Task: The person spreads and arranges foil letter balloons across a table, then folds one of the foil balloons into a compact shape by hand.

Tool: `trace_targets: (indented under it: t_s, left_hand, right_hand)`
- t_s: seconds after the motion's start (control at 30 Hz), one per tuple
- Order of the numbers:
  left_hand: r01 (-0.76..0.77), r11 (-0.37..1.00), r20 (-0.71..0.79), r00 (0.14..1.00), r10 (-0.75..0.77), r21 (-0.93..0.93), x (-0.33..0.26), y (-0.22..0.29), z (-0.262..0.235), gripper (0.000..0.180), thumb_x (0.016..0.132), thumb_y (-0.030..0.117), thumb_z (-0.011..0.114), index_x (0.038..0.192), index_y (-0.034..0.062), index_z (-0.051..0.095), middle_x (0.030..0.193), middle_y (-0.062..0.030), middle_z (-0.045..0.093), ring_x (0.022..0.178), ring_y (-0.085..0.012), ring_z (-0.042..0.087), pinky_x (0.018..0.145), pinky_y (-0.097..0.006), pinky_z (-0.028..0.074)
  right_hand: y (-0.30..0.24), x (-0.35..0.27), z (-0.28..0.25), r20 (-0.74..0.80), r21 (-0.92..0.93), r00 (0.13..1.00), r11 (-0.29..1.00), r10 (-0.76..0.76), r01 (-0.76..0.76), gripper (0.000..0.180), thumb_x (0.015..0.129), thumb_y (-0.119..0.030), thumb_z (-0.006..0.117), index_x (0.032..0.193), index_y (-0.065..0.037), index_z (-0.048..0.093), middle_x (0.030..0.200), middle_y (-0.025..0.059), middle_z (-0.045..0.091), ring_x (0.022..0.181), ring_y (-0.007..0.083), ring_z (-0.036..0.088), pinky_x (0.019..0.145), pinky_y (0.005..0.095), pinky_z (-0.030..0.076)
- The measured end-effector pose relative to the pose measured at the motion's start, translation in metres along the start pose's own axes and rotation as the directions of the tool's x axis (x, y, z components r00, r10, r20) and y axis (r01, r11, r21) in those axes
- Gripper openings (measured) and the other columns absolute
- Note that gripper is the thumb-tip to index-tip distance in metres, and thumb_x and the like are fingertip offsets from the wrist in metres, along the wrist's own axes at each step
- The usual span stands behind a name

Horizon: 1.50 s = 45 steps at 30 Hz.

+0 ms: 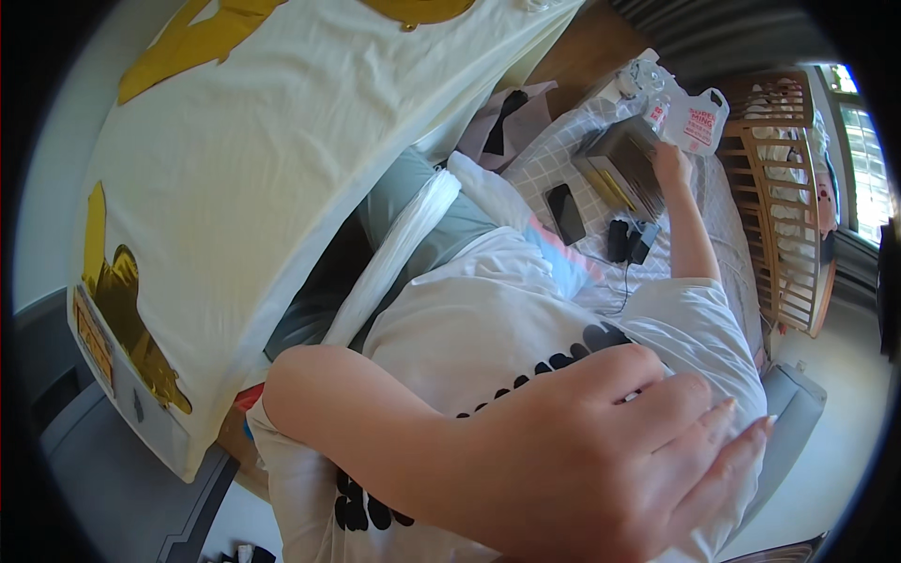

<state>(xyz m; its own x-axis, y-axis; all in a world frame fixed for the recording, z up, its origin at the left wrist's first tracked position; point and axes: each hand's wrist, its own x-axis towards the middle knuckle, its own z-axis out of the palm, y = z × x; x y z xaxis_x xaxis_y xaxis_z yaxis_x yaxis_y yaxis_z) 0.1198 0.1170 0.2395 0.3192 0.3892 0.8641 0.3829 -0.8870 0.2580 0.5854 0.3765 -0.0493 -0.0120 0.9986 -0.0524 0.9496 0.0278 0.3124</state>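
Grey-brown box [608,155]: angular, yellowish along its near side, on grid-patterned cloth [556,155] at 2 o'clock.
Right hand [673,167]: touched the box's right edge; we couldn't tell how far open, or whether gripping.
Left hand [601,450]: at 5 o'clock, fingers bent, palm hidden; we couldn't tell whether it held anything.

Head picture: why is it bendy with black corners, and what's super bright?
In the head view, the fisheye lens bends straight edges and leaves dark corners; the window glares nearly white; the left hand looks huge, probably because it's close to the lens.
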Motion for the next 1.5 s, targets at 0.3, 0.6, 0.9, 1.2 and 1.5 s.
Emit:
trace_targets:
  t_s: [0.3,0.6,0.9,1.2,1.5]
  left_hand:
    - [0.392,0.907,0.380,0.871,-0.312,-0.154,-0.054,-0.028,-0.007,0.031,0.081,0.007,0.068,0.108,0.0078,0.081,0.100,-0.0026,0.078,0.088,-0.0175,0.072,0.074,-0.030,0.049]
    - [0.702,0.701,0.478,0.661,-0.578,-0.123,-0.109,-0.036,-0.013,0.047,0.072,-0.010,0.053,0.107,0.0058,0.080,0.096,-0.0073,0.077,0.090,-0.0256,0.071,0.080,-0.035,0.051]
    - [0.840,0.523,0.466,0.523,-0.713,-0.144,-0.135,-0.041,-0.013,0.046,0.072,-0.010,0.051,0.106,0.0018,0.079,0.100,-0.0127,0.078,0.091,-0.0299,0.072,0.086,-0.036,0.052]
    - [0.844,-0.061,0.469,0.235,-0.851,-0.533,-0.226,-0.060,0.057,0.084,0.098,0.005,0.069,0.167,0.0132,0.022,0.161,-0.0120,0.042,0.133,-0.0213,0.057,0.104,-0.035,0.051]
    - [0.740,0.032,-0.103,-0.050,-0.993,-0.672,-0.288,-0.010,0.005,0.036,0.096,0.003,0.071,0.132,-0.0016,0.069,0.113,-0.0079,0.075,0.108,-0.0150,0.070,0.096,-0.029,0.054]
  right_hand:
    - [0.012,-0.003,-0.007,0.018,0.080,0.995,0.992,0.095,-0.096,0.019,0.089,-0.023,0.064,0.098,-0.019,0.080,0.100,0.0139,0.077,0.097,0.0364,0.074,0.081,0.0499,0.059]
    - [0.008,-0.010,0.033,0.091,0.198,0.989,0.971,0.118,-0.134,0.021,0.091,-0.023,0.064,0.103,-0.022,0.080,0.102,0.0115,0.077,0.097,0.0344,0.074,0.082,0.0470,0.060]
    - [0.020,-0.010,0.029,0.119,0.196,0.985,0.969,0.126,-0.148,0.015,0.091,-0.024,0.068,0.099,-0.019,0.079,0.101,0.0112,0.077,0.098,0.0341,0.073,0.081,0.0471,0.059]
    - [-0.240,-0.106,-0.120,-0.115,0.993,0.892,-0.040,-0.438,0.108,0.032,0.105,-0.031,0.063,0.094,-0.005,0.076,0.082,0.0034,0.069,0.080,0.0156,0.065,0.075,0.0322,0.051]
    - [-0.410,-0.223,-0.201,-0.350,0.816,0.450,-0.504,-0.821,-0.285,0.034,0.113,-0.022,0.045,0.122,0.000,0.070,0.104,0.0045,0.060,0.092,0.0118,0.056,0.082,0.0272,0.048]
